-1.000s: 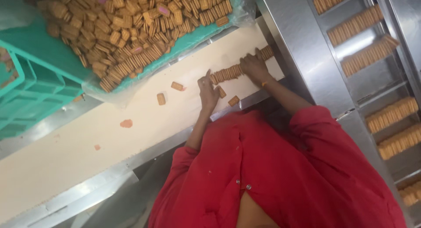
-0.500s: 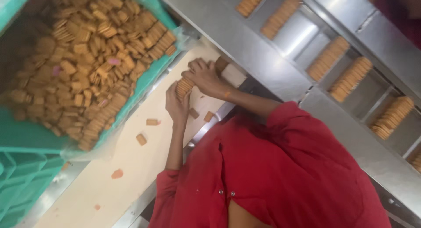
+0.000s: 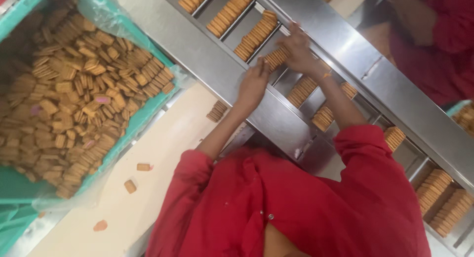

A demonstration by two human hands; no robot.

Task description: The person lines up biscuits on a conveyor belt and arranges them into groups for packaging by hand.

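hands press a short biscuit stack (image 3: 277, 57) between left hand (image 3: 253, 85) and right hand (image 3: 297, 52), so we should keep it tight and level over the steel conveyor channel (image 3: 276, 79).

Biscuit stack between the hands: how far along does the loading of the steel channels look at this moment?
Done: several channel lanes already carry biscuit rows. In hand: the left hand and right hand press a short stack between them over a lane of the steel conveyor. Left: a small stack and loose biscuits lie on the beige table, and the green crate holds a large heap.
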